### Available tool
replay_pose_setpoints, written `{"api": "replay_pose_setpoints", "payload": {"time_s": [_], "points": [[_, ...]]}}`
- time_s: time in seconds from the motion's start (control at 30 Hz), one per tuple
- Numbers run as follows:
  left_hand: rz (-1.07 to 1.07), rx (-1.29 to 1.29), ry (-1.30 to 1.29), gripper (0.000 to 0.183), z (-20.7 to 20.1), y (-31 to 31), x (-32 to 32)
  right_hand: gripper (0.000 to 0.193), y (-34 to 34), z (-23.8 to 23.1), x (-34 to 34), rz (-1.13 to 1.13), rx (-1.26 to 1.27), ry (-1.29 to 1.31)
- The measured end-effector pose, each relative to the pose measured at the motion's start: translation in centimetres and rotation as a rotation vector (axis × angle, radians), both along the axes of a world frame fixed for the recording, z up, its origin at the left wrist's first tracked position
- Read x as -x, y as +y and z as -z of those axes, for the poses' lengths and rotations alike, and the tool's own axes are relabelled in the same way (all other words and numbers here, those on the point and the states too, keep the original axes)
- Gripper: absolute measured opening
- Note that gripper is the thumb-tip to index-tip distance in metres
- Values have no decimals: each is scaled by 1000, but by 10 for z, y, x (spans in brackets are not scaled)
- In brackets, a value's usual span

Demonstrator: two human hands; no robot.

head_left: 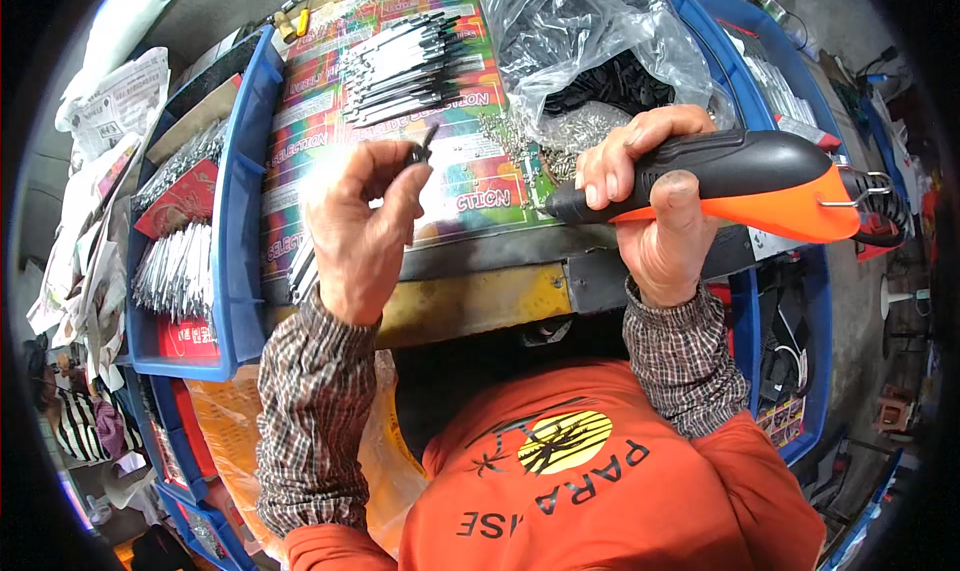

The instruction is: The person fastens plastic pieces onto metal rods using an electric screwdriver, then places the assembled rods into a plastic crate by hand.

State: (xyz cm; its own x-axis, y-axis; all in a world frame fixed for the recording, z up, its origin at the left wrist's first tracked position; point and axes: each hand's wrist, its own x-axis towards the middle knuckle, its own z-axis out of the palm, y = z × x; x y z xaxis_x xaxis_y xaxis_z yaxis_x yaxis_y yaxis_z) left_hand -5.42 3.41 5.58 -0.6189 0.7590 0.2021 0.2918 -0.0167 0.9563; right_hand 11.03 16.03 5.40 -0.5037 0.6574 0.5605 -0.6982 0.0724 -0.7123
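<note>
A small dark metal piece with a thin blade-like tip [422,147] sits pinched between the thumb and fingertips of the left hand [358,226], raised above the counter [470,301]. The piece is too small to tell its exact shape. The right hand [655,206] is closed around the black grip of an orange and black handheld power tool [740,183], held level, its dark nose pointing left toward the piece but well short of it. A coiled black cord leaves the tool's orange rear end.

Under both hands lies a colourful printed board [400,91], carrying a loose stack of slim black and silver strips [410,56] and a scatter of small silver metal parts [570,131]. A clear plastic bag of dark pieces [580,31] rests just behind those. At the left, a blue plastic bin [245,191] holds more bundled silver strips.
</note>
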Motion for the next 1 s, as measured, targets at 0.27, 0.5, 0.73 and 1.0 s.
{"api": "replay_pose_setpoints", "payload": {"time_s": [0.27,0.5,0.73,1.0], "points": [[-12,36,224,15,26,-22,-20,25,-5,-1,6,-22,26,8],[45,26,596,19,23,-24,-37,26,-2,0,8,-53,18,70],[66,-10,760,24,34,-24,-46,36,-2,2,9,-3,-12,-29],[69,-26,798,23,41,-26,-52,31,-5,-4,4,-91,28,77]]}}
